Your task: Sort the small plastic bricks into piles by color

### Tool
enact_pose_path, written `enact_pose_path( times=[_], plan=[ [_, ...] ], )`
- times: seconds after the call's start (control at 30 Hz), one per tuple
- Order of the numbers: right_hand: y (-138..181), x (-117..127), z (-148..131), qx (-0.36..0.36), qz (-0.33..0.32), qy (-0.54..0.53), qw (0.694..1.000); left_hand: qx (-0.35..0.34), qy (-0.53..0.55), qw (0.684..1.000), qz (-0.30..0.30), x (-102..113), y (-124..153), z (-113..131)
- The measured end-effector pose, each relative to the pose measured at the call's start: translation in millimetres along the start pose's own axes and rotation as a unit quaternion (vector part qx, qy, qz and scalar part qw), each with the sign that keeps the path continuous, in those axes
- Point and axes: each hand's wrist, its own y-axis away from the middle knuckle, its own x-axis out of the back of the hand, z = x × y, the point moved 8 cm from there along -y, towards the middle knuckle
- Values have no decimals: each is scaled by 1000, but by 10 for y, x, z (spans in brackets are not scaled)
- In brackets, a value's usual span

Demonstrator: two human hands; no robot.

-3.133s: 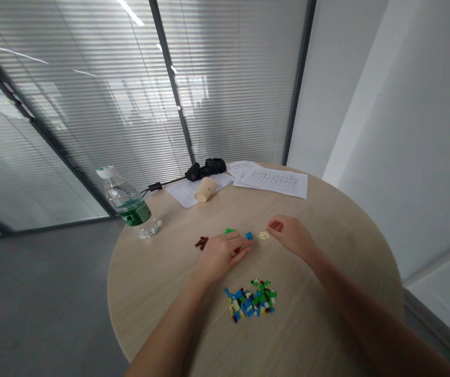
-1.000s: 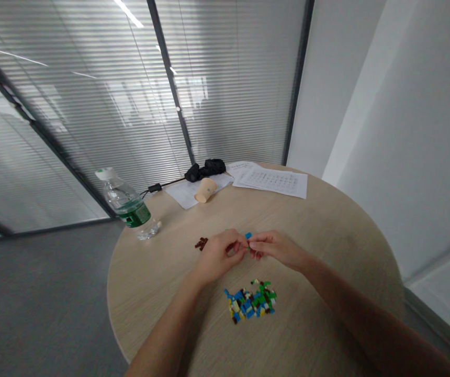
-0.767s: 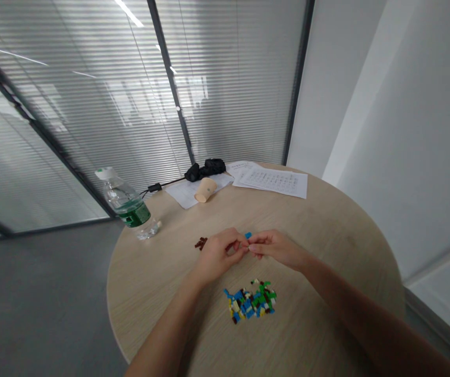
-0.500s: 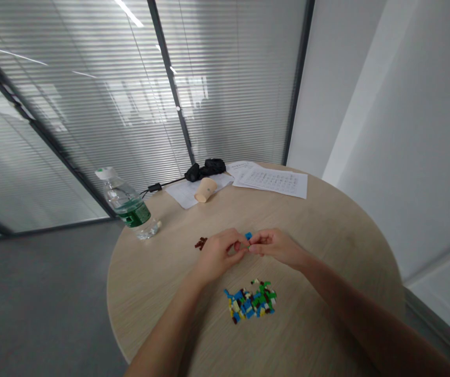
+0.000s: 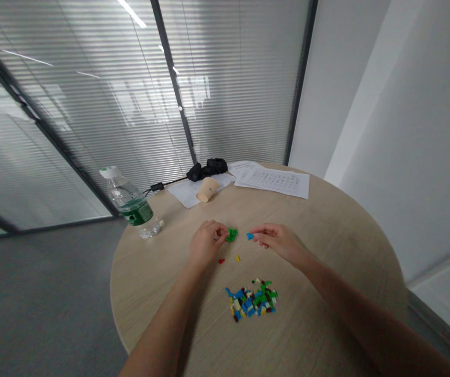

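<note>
My left hand (image 5: 204, 245) is closed, thumb and index tips together at the left edge of a small cluster of green toy bricks (image 5: 232, 235). What those fingertips hold, if anything, is too small to tell. Opposite it, my right hand (image 5: 282, 244) pinches at blue toy bricks (image 5: 250, 236), its index finger and thumb on them. A red brick (image 5: 221, 261) and a yellow brick (image 5: 238, 258) lie between the hands and a mixed pile of toy bricks (image 5: 251, 300) in blue, green, yellow, white and brown.
A water bottle (image 5: 134, 206) stands at the round table's left edge. Toward the back lie a paper cup (image 5: 207, 189) on its side, a black folded item (image 5: 208, 169) with a cord, and printed sheets (image 5: 274, 180). Blinds and a white wall border the table.
My hands have drawn apart, the left one going left and now covering the dark brown bricks. The green cluster, red brick and yellow brick have come into sight.
</note>
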Motion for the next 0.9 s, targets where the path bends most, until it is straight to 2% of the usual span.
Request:
enact_pose_path(
  times=[0.1, 0.43, 0.53, 0.67, 0.8, 0.9],
  plan=[
    [-1, -6, 10, 3, 0, 24, 1000, 9, -17, 1000, 7, -58, -15, -94],
    [26, -3, -50, 9, 4, 60, 998, 12, -54, 998, -4, -145, -20, -158],
    [39, -47, -51, 21, -15, 89, 996, 14, -65, 998, -13, -157, -20, -155],
    [93, -199, -66, 71, -85, 164, 980, 20, -68, 997, -9, -136, -18, -149],
    [215, -407, -104, 136, -197, 240, 941, 11, -59, 998, 9, -68, -10, -119],
    [281, -476, -107, 145, -243, 266, 922, 8, -51, 999, 18, 14, 1, -70]
  ],
)
